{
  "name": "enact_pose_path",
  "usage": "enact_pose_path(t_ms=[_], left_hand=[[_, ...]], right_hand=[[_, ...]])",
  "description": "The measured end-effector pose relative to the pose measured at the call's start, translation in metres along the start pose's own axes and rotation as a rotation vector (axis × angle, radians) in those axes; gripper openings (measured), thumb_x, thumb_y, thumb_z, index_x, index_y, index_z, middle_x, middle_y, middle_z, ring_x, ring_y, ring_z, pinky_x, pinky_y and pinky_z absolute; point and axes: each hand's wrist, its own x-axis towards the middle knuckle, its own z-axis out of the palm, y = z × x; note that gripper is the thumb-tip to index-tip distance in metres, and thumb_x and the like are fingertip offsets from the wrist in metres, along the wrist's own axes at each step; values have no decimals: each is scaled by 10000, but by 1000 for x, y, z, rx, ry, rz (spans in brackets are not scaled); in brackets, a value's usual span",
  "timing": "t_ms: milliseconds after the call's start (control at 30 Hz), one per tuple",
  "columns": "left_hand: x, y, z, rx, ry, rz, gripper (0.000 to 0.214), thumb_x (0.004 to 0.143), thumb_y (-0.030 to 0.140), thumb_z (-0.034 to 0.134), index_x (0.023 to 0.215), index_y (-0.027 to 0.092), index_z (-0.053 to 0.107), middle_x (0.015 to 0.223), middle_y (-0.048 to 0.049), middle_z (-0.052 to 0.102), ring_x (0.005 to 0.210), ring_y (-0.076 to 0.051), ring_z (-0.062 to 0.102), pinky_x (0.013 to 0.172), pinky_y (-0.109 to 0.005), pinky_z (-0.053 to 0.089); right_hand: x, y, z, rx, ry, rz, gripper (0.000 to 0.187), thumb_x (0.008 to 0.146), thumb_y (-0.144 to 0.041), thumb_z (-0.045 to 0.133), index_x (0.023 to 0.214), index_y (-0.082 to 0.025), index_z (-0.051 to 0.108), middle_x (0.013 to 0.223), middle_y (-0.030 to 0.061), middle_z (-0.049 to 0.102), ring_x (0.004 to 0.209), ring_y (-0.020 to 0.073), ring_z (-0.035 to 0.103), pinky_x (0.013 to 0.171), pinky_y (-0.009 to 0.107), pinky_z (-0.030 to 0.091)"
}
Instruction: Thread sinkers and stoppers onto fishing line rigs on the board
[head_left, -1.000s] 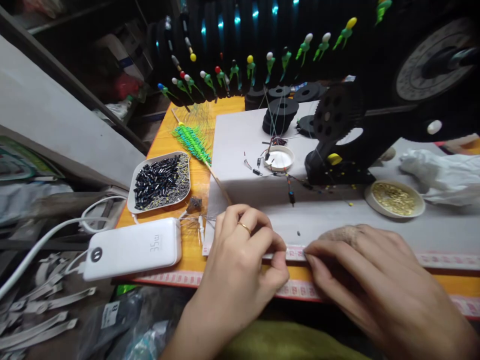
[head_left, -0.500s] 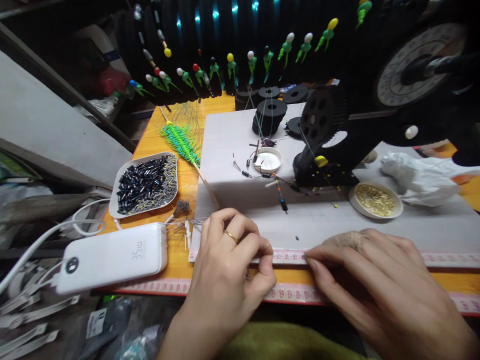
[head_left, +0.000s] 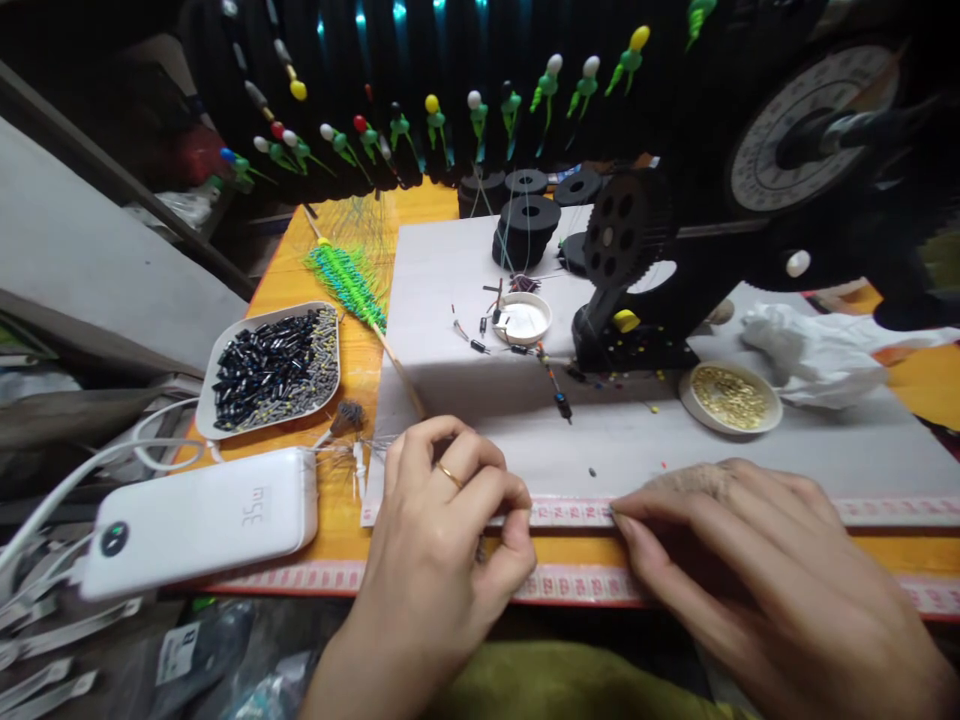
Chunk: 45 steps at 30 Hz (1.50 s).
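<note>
two pinches going at the pink measuring tape (head_left: 570,511), which runs along the front edge of the white board (head_left: 465,440), lower middle of the frame. left hand (head_left: 439,525) sits just left of lower centre, right hand (head_left: 772,570) at lower right, fingers closed on both; can't tell what, if anything, is between the tips. what's changed: the gap between them is wider than a second ago, so more printed numbers show. reads to me like the work is being spread out along the tape. a tiny red bit (head_left: 664,465) now shows just above the right hand too.
</note>
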Motion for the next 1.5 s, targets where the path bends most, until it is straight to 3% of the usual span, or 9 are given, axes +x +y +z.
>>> enact_pose_path(t_ms=[433, 833, 1200, 1300, 1400, 1433, 1500], left_hand=[[2, 2, -2, -5, -7, -16, 119, 834, 71, 626, 805, 186, 625, 903, -20, 638, 1052, -234, 446, 914, -408, 357], [4, 1, -3, -37, -43, -75, 100, 822, 85, 631, 787, 178, 621, 940, -29, 613, 1042, -217, 446, 941, -388, 384], [1, -2, -1, -18, -9, -14, 106, 822, 86, 637, 808, 188, 611, 907, -28, 649, 1047, -237, 475, 926, -409, 397], [0, 4, -2, -34, 66, 23, 119, 816, 68, 635, 815, 185, 617, 949, -52, 664, 1029, -230, 516, 894, -391, 441], [-4, 19, 2, -261, 159, 122, 190, 791, 6, 624, 818, 188, 575, 964, -53, 712, 921, -177, 614, 813, -316, 508], [-6, 25, 4, -402, 146, 110, 216, 796, -13, 606, 818, 195, 551, 935, -44, 731, 829, -147, 642, 744, -275, 523], [-11, 36, 9, -719, 34, -44, 225, 830, -14, 553, 819, 208, 513, 819, -19, 734, 613, -94, 624, 572, -205, 492]], right_hand=[[1, -3, 1, -15, 19, 31, 60, 911, -200, 620, 965, -189, 598, 825, 37, 625, 785, 212, 573, 758, 383, 356], [-7, 11, 4, 8, 6, 7, 86, 930, -234, 598, 1013, -212, 608, 848, 37, 646, 767, 211, 611, 748, 382, 373], [-2, 1, 4, -15, 33, 21, 64, 907, -209, 622, 968, -196, 605, 830, 36, 640, 751, 211, 599, 736, 383, 350], [1, -8, 1, -10, 65, 59, 46, 917, -198, 612, 962, -198, 604, 816, 37, 637, 748, 216, 588, 730, 383, 343], [-1, -15, -2, -13, 96, 42, 89, 916, -171, 604, 999, -202, 602, 807, 30, 643, 730, 206, 585, 722, 374, 335], [-2, -16, -3, -18, 89, 28, 103, 915, -166, 598, 1012, -201, 598, 814, 33, 650, 737, 209, 588, 728, 375, 336], [-4, -19, -6, -49, 72, -32, 122, 904, -164, 598, 1021, -198, 591, 828, 46, 675, 775, 233, 597, 755, 387, 340]])
